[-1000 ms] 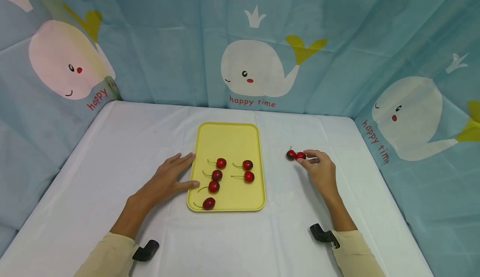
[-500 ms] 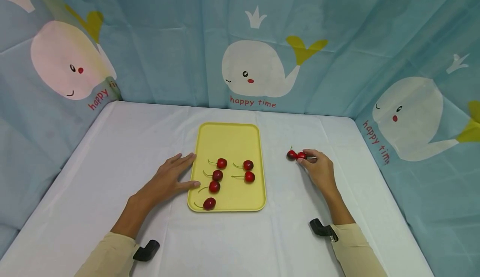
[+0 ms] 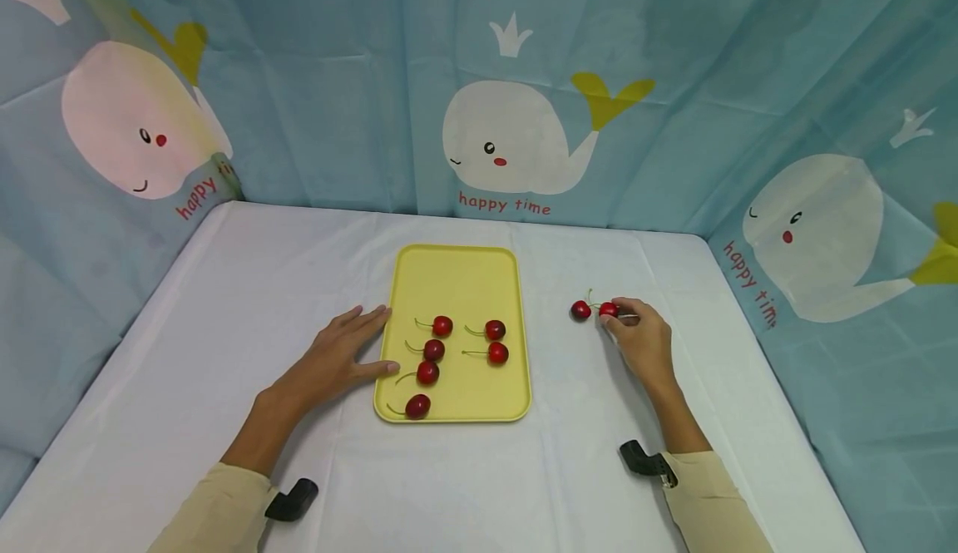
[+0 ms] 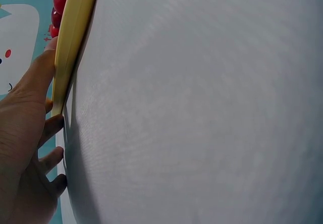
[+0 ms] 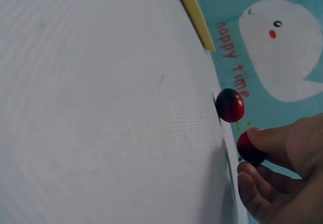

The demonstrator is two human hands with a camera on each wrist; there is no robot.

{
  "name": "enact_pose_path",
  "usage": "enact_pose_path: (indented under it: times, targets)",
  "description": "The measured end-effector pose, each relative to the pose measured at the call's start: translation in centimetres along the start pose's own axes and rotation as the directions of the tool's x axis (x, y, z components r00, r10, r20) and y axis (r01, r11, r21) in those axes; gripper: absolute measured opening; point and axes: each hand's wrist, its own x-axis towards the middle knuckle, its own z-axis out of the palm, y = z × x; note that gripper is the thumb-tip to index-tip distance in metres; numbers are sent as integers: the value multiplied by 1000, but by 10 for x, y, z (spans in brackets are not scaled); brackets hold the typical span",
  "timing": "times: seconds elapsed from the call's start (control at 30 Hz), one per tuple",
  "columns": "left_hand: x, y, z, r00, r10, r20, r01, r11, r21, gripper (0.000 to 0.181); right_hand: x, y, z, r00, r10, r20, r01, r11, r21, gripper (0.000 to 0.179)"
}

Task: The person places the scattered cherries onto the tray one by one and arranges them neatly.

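Note:
My right hand (image 3: 642,338) pinches a dark red cherry (image 5: 249,148) between thumb and fingers, to the right of the tray. Another cherry (image 3: 580,311) lies on the white cloth just left of it, a small gap between the two. At the tray's left edge rests my left hand (image 3: 337,356), fingers spread and thumb over the rim. The yellow tray (image 3: 456,274) holds several stemmed cherries: a column at the left, with one cherry (image 3: 417,407) near the front rim, and two at the right, including a bright red cherry (image 3: 497,353).
A white cloth (image 3: 479,486) covers the table. Behind and at both sides hangs a blue curtain (image 3: 322,120) printed with whales. Black wrist cameras sit at both beige sleeves, the left camera (image 3: 293,501) and the right camera (image 3: 642,460).
My right hand has shifted slightly right with its cherry, opening a gap from the other cherry, which touched it before. My left hand and the tray's cherries stay put.

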Motion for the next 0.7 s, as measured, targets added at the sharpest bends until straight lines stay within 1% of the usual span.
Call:
enact_pose_path:
  times: [0.1,0.23,0.37,0.5,0.7]
  targets:
    - [0,0,0,1000,0,-2,0,1000,1,97,-1,-2,-2,1000,5,-23,-4,1000,24,37]
    - [0,0,0,1000,-2,-2,2,1000,4,97,-2,-5,-3,999,-13,-48,15,999,48,38]
    - [-1,0,0,1000,0,-2,0,1000,-1,96,-3,-9,-5,994,-50,-97,56,997,57,37]
    - [-1,0,0,1000,-6,3,6,1000,-7,96,-2,-13,-7,983,-92,-158,104,992,71,35]
    - [0,0,0,1000,-20,15,20,1000,-13,96,-5,-20,-9,974,-123,-189,141,986,86,36]
